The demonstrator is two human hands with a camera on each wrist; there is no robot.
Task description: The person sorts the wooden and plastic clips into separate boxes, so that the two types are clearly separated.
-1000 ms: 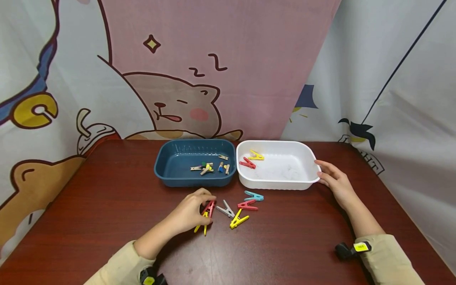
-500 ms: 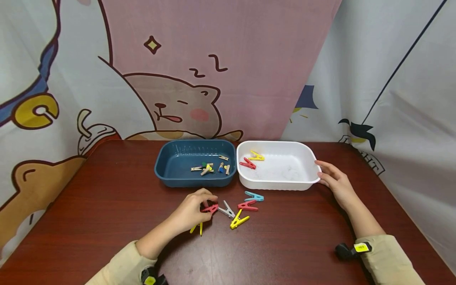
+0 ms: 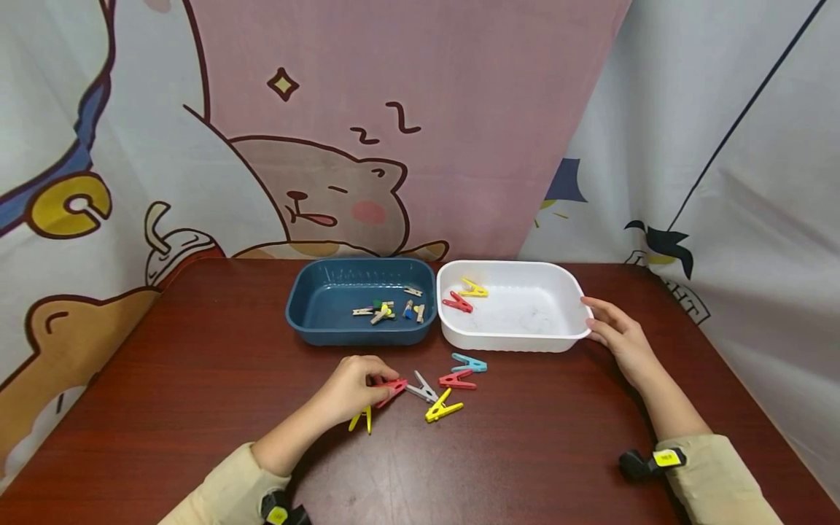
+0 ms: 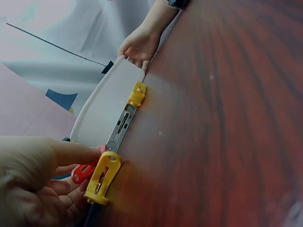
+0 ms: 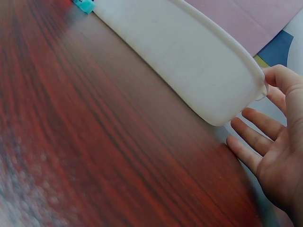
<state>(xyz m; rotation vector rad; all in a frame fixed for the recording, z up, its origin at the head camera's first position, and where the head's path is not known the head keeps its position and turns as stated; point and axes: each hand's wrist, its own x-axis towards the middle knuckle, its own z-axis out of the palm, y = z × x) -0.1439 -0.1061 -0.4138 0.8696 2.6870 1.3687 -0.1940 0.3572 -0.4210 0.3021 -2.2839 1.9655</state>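
Note:
My left hand (image 3: 354, 386) pinches a red clothespin (image 3: 391, 391) between thumb and fingers, low over the table; part of it is hidden. Under that hand lies a yellow clothespin (image 3: 362, 419), partly covered. Just right of the red one are a grey clothespin (image 3: 423, 388), another yellow clothespin (image 3: 442, 407), another red clothespin (image 3: 457, 379) and a light blue clothespin (image 3: 469, 362). My right hand (image 3: 622, 337) holds the right end of a white tray (image 3: 512, 341), thumb and forefinger at its rim (image 5: 262, 82), the other fingers loosely extended. Inside that tray lie one red and one yellow clothespin.
A dark blue tray (image 3: 361, 337) with several small wooden clothespins (image 3: 380, 313) stands against the white tray's left side. Both are near the far edge of the brown table (image 3: 512, 467). A printed curtain (image 3: 420, 182) hangs behind.
The red clothespin in my left hand has turned from upright to pointing right, toward the grey one. The yellow clothespin below shifted slightly left. My right hand stays at the white tray.

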